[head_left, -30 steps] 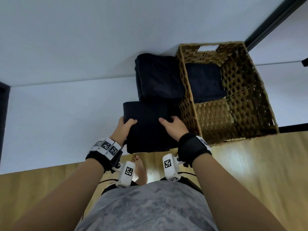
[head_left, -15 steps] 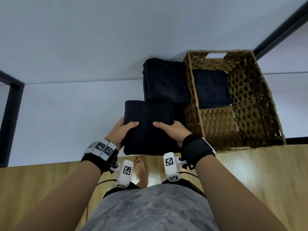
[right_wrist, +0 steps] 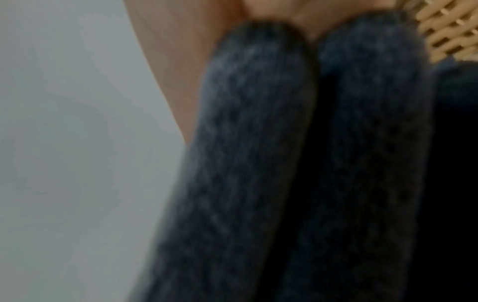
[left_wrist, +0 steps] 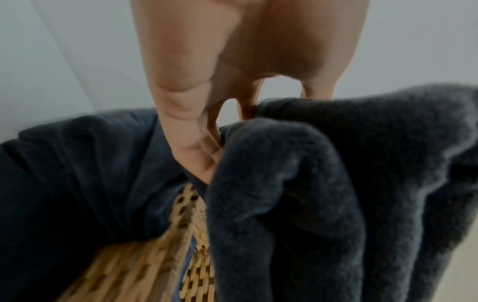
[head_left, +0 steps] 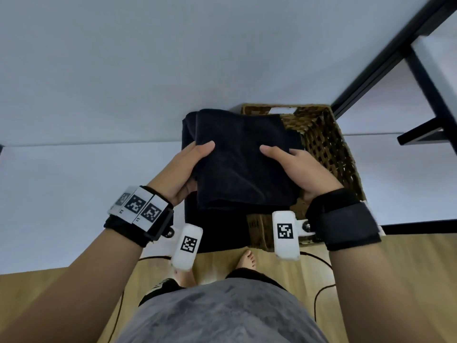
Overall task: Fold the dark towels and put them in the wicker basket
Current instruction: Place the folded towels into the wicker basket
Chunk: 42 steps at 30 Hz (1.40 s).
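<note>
A folded dark towel (head_left: 237, 164) hangs in the air between my hands, over the left rim of the wicker basket (head_left: 329, 149). My left hand (head_left: 188, 167) grips its left edge, thumb on top. On the right edge, my right hand (head_left: 296, 169) grips the same way. A second dark towel (head_left: 217, 231) lies on the table beside the basket, partly under the held one. The left wrist view shows the held towel (left_wrist: 310, 183) bunched at my fingers (left_wrist: 191, 122) above the basket's weave (left_wrist: 145, 265). The right wrist view is blurred: towel folds (right_wrist: 258, 143) and a basket corner (right_wrist: 450, 30). The basket's inside is mostly hidden.
The white table (head_left: 74, 194) stretches left and far behind the basket. A black frame (head_left: 408, 58) rises at the right. Below the table's near edge lie a wooden floor (head_left: 408, 268), my bare foot (head_left: 247, 258) and a dark cable (head_left: 319, 293).
Both hands have lifted the near folded towel off the table and carried it up and to the right, over the basket's left side.
</note>
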Available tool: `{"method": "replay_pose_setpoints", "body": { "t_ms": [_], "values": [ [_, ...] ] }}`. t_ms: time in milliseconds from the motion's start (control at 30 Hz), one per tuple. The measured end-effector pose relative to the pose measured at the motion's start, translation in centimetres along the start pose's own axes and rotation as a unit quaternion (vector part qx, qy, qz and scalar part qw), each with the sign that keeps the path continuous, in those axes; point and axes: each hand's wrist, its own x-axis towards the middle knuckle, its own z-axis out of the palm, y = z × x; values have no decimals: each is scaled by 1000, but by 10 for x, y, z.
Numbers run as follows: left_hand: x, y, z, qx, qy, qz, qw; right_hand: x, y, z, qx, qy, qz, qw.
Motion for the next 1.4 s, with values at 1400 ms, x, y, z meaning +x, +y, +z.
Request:
{"method": "replay_pose_setpoints", "body": {
  "t_ms": [1400],
  "values": [
    [235, -75, 150, 580, 110, -122, 798, 192, 65, -127, -437, -36, -40, 898]
  ]
}}
